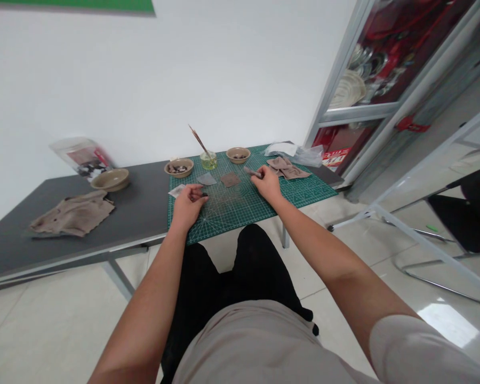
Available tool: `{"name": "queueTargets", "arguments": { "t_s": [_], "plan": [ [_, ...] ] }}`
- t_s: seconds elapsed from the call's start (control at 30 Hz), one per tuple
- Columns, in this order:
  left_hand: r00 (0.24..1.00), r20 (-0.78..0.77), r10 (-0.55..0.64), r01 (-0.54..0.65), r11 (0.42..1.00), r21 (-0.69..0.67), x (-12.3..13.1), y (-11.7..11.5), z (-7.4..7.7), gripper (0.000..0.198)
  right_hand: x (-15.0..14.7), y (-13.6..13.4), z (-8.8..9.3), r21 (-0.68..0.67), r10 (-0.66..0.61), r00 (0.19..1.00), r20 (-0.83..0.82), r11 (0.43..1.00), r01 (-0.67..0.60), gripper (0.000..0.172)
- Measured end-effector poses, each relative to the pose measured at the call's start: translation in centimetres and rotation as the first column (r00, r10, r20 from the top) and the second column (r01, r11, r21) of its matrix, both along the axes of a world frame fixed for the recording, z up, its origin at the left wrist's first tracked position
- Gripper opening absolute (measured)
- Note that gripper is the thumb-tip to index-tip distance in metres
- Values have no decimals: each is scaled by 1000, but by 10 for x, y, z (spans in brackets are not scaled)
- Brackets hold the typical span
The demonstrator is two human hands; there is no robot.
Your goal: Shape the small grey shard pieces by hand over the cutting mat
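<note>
Over the left part of a green cutting mat (240, 205), my left hand (187, 205) pinches a small dark piece (205, 195), too small to name. My right hand (267, 184) grips a small folded greyish sheet (253, 172), held apart from the dark piece. Between the hands lie a grey sheet (207, 179) and a brown square sheet (230, 180), which look like abrasive paper or cloth. A whitish piece (176, 191) shows beside my left hand. Just right of my right hand is a crumpled brown cloth (288, 168).
Behind the mat's near area stand a bowl of small pieces (178, 167), a glass jar with thin sticks (208, 160) and a second bowl (238, 155). Clear plastic bags (300, 153) lie back right. On the dark table (144, 213) are another cloth (74, 213), bowl (110, 180) and clear container (82, 157).
</note>
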State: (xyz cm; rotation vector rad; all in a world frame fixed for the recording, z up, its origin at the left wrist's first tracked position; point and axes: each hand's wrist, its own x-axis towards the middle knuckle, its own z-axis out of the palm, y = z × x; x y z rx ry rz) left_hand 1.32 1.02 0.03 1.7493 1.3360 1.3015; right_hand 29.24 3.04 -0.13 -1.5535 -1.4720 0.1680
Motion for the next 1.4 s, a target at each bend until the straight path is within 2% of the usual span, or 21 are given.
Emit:
{"name": "queueTargets", "arguments": {
  "t_s": [0.07,0.17,0.23,0.3,0.33,0.47,0.53,0.63,0.67,0.7,0.77,0.83,0.9,0.97,1.03,1.13,1.27,1.4],
  "plan": [
    [1000,-8,18,-18,1000,-16,0,0,0,29,-10,-3,6,45,16,998,-54,999,-14,11],
    [1000,6,6,-5,997,-78,0,0,0,17,-41,-8,14,86,244,962,-127,968,-234,21],
    [990,127,-55,68,992,-104,2,1,-1,15,-68,-10,16,95,344,924,-168,938,-333,17],
    [959,269,-92,125,986,-109,3,3,-2,17,-94,-10,14,121,362,923,-129,930,-348,9],
    [951,294,-96,133,985,-109,3,3,-3,19,-106,-10,12,115,372,921,-118,926,-359,16],
    [971,215,-109,133,986,-101,2,2,-3,17,-129,-9,-2,-21,410,865,-290,901,-434,29],
    [978,176,-114,129,989,-75,2,1,-1,12,-131,-8,-7,-2,480,747,-459,841,-541,35],
    [986,132,-107,114,992,-52,2,-1,0,11,-129,-7,-10,81,512,475,-716,736,-672,51],
    [986,130,-107,116,992,-56,2,-2,0,11,-128,-7,-10,91,498,423,-757,721,-687,53],
    [986,128,-110,119,991,-58,1,-2,0,10,-127,-8,-10,90,483,409,-775,724,-684,52],
    [986,117,-121,128,990,-53,1,-2,0,9,-127,-9,-10,85,461,448,-766,763,-640,47],
    [987,102,-125,129,991,-39,0,-2,-1,9,-128,-9,-11,121,448,475,-758,812,-571,50],
    [988,92,-123,126,991,-33,0,-1,-3,10,-129,-9,-11,183,456,424,-783,820,-542,59],
    [990,75,-123,125,992,-32,0,-1,-4,10,-129,-8,-11,219,470,349,-810,796,-564,67],
    [992,46,-119,121,992,-30,-1,-1,-4,9,-129,-7,-11,204,483,315,-817,753,-626,61],
    [996,9,-93,93,995,-27,-1,-2,-4,7,-129,-8,-10,145,498,344,-796,710,-689,44],
    [997,-48,-53,53,999,-2,-2,-4,-3,3,-131,-10,-8,103,518,397,-758,696,-711,40],
    [986,-168,10,-4,999,39,0,-8,-1,5,-131,-10,-8,45,503,397,-768,661,-749,39]
  ]
}}
